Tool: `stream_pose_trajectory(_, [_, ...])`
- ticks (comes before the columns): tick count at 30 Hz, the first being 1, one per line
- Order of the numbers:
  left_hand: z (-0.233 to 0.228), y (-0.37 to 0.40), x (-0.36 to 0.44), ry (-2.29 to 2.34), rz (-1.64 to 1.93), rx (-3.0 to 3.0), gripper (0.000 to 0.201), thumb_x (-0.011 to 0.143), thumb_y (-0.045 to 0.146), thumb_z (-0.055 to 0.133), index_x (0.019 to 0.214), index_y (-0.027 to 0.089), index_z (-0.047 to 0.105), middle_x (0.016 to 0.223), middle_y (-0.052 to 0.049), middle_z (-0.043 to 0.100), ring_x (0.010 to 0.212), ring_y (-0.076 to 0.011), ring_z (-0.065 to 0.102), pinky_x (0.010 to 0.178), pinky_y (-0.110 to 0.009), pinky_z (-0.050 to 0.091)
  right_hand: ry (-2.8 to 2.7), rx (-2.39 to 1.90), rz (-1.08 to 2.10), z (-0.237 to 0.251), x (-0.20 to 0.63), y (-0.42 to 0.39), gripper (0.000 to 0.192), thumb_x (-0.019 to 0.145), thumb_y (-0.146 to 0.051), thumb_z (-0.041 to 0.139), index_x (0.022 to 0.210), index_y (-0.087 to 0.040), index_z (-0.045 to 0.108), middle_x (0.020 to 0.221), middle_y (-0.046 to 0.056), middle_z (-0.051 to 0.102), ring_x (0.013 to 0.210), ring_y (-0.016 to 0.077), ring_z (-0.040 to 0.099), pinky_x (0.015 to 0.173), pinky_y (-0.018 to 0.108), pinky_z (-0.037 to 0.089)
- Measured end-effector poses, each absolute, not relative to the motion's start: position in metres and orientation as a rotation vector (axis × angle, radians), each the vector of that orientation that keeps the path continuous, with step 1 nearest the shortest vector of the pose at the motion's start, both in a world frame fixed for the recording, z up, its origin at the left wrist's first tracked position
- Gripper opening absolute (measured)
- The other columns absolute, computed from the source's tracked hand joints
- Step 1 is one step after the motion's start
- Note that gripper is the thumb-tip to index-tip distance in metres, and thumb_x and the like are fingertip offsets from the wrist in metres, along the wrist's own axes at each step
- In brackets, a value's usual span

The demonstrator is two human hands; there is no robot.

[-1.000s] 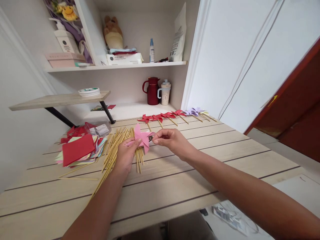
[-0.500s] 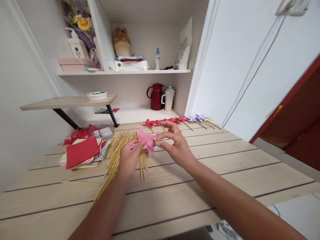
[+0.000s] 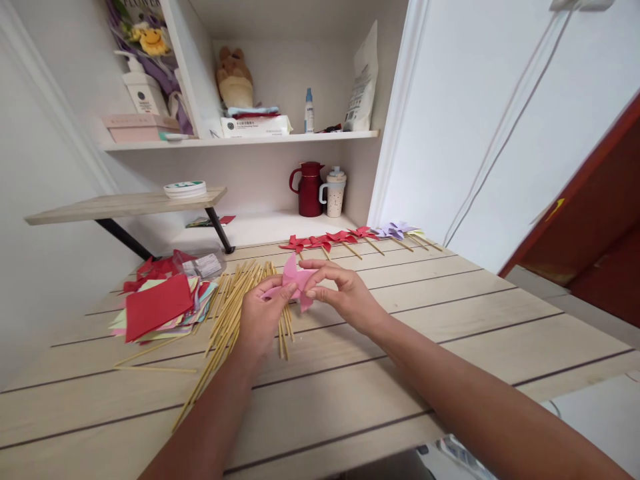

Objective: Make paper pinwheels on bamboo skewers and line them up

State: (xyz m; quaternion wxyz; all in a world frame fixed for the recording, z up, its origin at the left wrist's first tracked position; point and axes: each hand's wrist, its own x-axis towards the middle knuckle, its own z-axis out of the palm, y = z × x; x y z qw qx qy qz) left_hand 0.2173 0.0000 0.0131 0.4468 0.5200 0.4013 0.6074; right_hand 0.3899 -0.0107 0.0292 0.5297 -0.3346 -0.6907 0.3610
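left hand (image 3: 260, 313) and right hand (image 3: 345, 293) pinch a pink paper pinwheel (image 3: 293, 280) between them, held just above the wooden table (image 3: 400, 347) | bamboo sticks (image 3: 230, 313) scattered beneath, left | coloured paper stack (image 3: 160, 303) further left | finished pinwheels (image 3: 350, 237) rowed far | pinwheel: pink, folded blades, crumpled by fingers
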Motion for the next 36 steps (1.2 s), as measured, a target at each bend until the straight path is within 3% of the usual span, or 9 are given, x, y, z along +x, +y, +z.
stream_pose_trajectory(2, [0.012, 0.000, 0.218, 0.998, 1.503, 1.277, 0.022, 0.064, 0.035, 0.085, 0.077, 0.019, 0.077, 0.078, -0.003, 0.074, 0.078, -0.0196, 0.068, 0.075, -0.029, 0.051, -1.648, -0.789, 0.859, 0.029, 0.390, -0.011, 0.012, 0.083, -0.031, 0.074, 0.074, -0.023, 0.071, 0.115, 0.006, 0.072, 0.126, 0.0252, 0.058, 0.111, 0.044, 0.037])
stream_pose_trajectory(6, [0.005, 0.007, 0.217, 1.003, 1.535, 1.192, 0.028, 0.062, 0.036, 0.087, 0.081, 0.018, 0.077, 0.083, -0.004, 0.076, 0.078, -0.0189, 0.069, 0.077, -0.030, 0.052, -1.574, -0.823, 0.703, 0.027, 0.396, -0.005, 0.009, 0.082, -0.032, 0.074, 0.080, -0.023, 0.072, 0.125, 0.006, 0.067, 0.123, 0.0247, 0.057, 0.109, 0.043, 0.038])
stream_pose_trajectory(10, [-0.004, 0.017, 0.213, 1.043, 1.608, 1.024, 0.035, 0.058, 0.035, 0.088, 0.085, 0.017, 0.076, 0.083, -0.005, 0.076, 0.076, -0.0187, 0.069, 0.075, -0.031, 0.052, -1.362, -0.955, 0.745, 0.016, 0.407, 0.005, 0.018, 0.085, -0.035, 0.067, 0.099, -0.023, 0.069, 0.096, 0.004, 0.069, 0.087, 0.0184, 0.061, 0.083, 0.034, 0.049])
stream_pose_trajectory(13, [-0.010, 0.022, 0.211, 1.063, 1.693, 0.943, 0.034, 0.058, 0.032, 0.087, 0.085, 0.016, 0.075, 0.082, -0.004, 0.076, 0.076, -0.0178, 0.069, 0.075, -0.030, 0.052, -1.560, -1.090, 0.963, 0.004, 0.409, 0.005, 0.016, 0.083, -0.032, 0.066, 0.093, -0.020, 0.070, 0.079, 0.001, 0.065, 0.070, 0.0149, 0.055, 0.069, 0.030, 0.046])
stream_pose_trajectory(18, [-0.019, 0.022, 0.215, 1.174, 1.819, 0.958, 0.025, 0.065, 0.033, 0.081, 0.081, 0.015, 0.072, 0.077, -0.002, 0.073, 0.072, -0.0162, 0.066, 0.070, -0.027, 0.050, -2.090, -0.968, 1.228, -0.005, 0.390, -0.013, 0.022, 0.076, -0.021, 0.074, 0.098, -0.021, 0.071, 0.081, -0.001, 0.066, 0.070, 0.0132, 0.057, 0.066, 0.025, 0.043])
stream_pose_trajectory(20, [-0.019, 0.022, 0.215, 1.201, 1.850, 0.971, 0.023, 0.066, 0.033, 0.080, 0.079, 0.016, 0.072, 0.077, -0.002, 0.072, 0.072, -0.0164, 0.065, 0.069, -0.027, 0.050, -2.118, -0.971, 1.138, -0.003, 0.381, -0.020, 0.033, 0.072, -0.013, 0.075, 0.103, -0.023, 0.070, 0.078, -0.003, 0.065, 0.067, 0.0122, 0.055, 0.064, 0.024, 0.041])
stream_pose_trajectory(24, [-0.011, 0.023, 0.207, 1.192, 1.930, 0.872, 0.026, 0.064, 0.032, 0.081, 0.082, 0.017, 0.071, 0.078, -0.001, 0.072, 0.073, -0.0162, 0.066, 0.072, -0.029, 0.051, -1.969, -1.091, 0.785, 0.000, 0.379, -0.017, 0.016, 0.083, -0.012, 0.065, 0.095, -0.021, 0.072, 0.083, 0.001, 0.066, 0.074, 0.0147, 0.058, 0.070, 0.026, 0.043])
stream_pose_trajectory(27, [-0.004, 0.025, 0.199, 1.157, 1.965, 0.765, 0.028, 0.061, 0.030, 0.083, 0.083, 0.017, 0.070, 0.079, 0.000, 0.072, 0.073, -0.0157, 0.066, 0.073, -0.030, 0.053, -1.966, -1.193, 0.636, -0.005, 0.387, -0.004, 0.018, 0.086, -0.009, 0.061, 0.090, -0.019, 0.076, 0.093, 0.006, 0.066, 0.080, 0.0161, 0.059, 0.079, 0.030, 0.045])
stream_pose_trajectory(36, [-0.004, 0.028, 0.201, 1.095, 1.963, 0.631, 0.026, 0.060, 0.020, 0.083, 0.080, 0.015, 0.067, 0.074, -0.001, 0.072, 0.065, -0.0136, 0.066, 0.065, -0.028, 0.053, -2.023, -1.105, 0.878, -0.015, 0.391, 0.008, 0.015, 0.078, -0.012, 0.074, 0.091, -0.020, 0.078, 0.086, 0.002, 0.067, 0.074, 0.0141, 0.061, 0.070, 0.025, 0.046])
